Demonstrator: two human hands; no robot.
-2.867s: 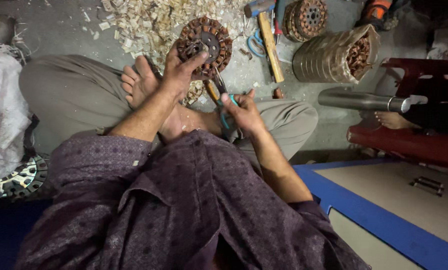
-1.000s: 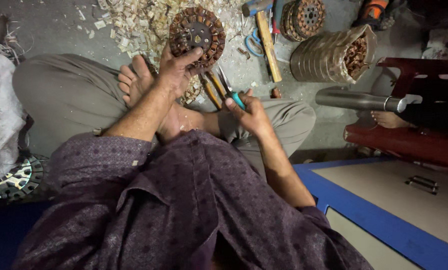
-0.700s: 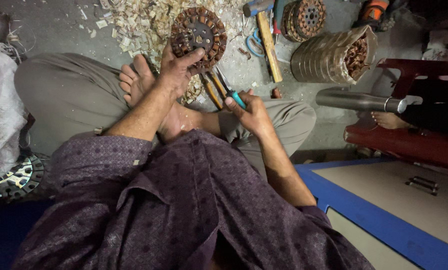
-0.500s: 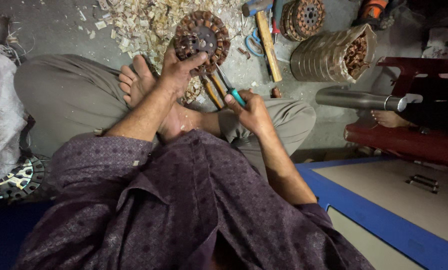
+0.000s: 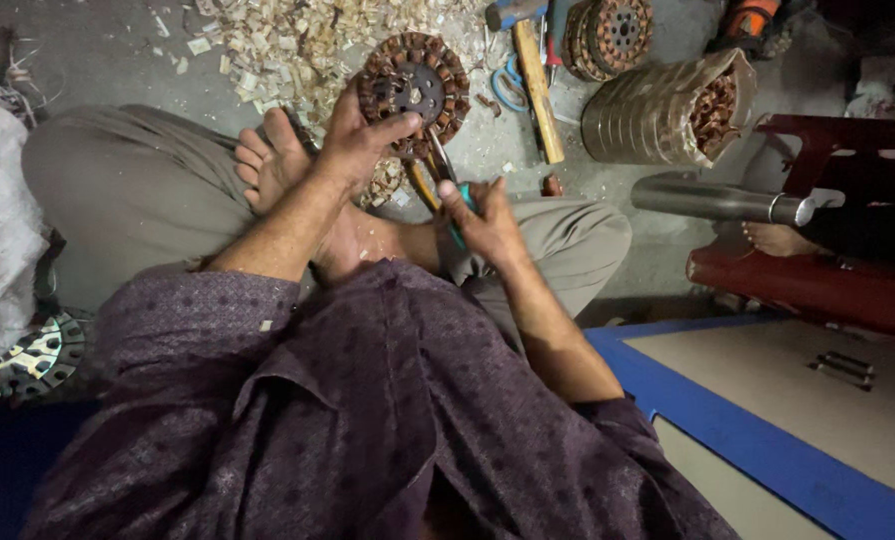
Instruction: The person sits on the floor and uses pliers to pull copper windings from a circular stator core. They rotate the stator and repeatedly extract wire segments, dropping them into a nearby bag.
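Observation:
I sit cross-legged on the floor. My left hand [image 5: 359, 140] grips the lower edge of a round motor stator [image 5: 414, 88] with brown copper windings, held upright above my bare feet. My right hand [image 5: 484, 220] is closed on the teal and orange handles of a pair of pliers [image 5: 439, 178]. The plier jaws point up at the stator's lower right rim, touching or nearly touching it.
Pale paper scraps [image 5: 307, 45] litter the floor behind the stator. A wooden-handled hammer [image 5: 535, 80], blue scissors [image 5: 507, 88], another stator [image 5: 612, 35] and a sack of stacked stators [image 5: 667, 115] lie beyond. A metal tube [image 5: 717, 203] and another person's foot [image 5: 782, 238] are right.
The stator was turned and shifted slightly in my left hand. My right hand brought the pliers up from beside my knee until the jaws reached the stator's lower rim.

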